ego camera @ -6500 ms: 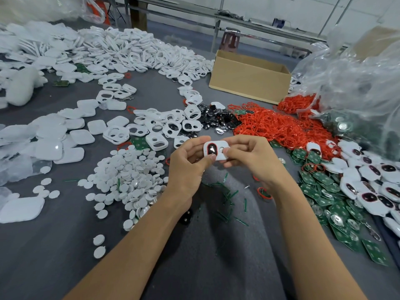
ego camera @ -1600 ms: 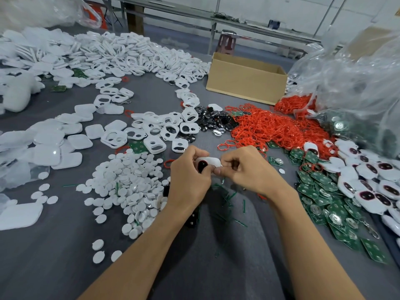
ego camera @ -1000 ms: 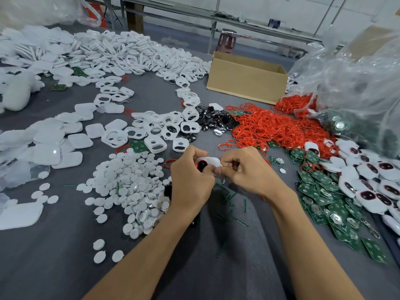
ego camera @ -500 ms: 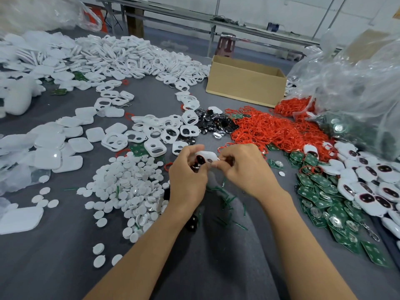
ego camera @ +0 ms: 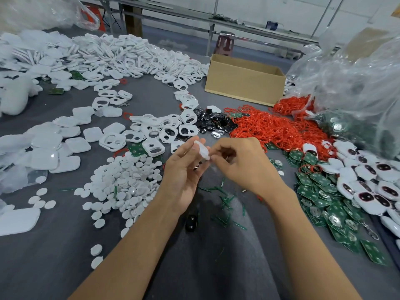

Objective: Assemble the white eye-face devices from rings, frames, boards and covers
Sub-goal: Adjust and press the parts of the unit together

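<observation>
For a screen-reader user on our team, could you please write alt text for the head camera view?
The left hand and right hand pinch a small white part between them above a grey table. Around them lie heaps of white discs, white frames, red rings and green boards, with a cardboard box behind.

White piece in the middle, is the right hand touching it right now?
Touching. The head view shows the right hand with its fingers meeting the white piece at its lower edge, while the left hand holds it too.
</observation>
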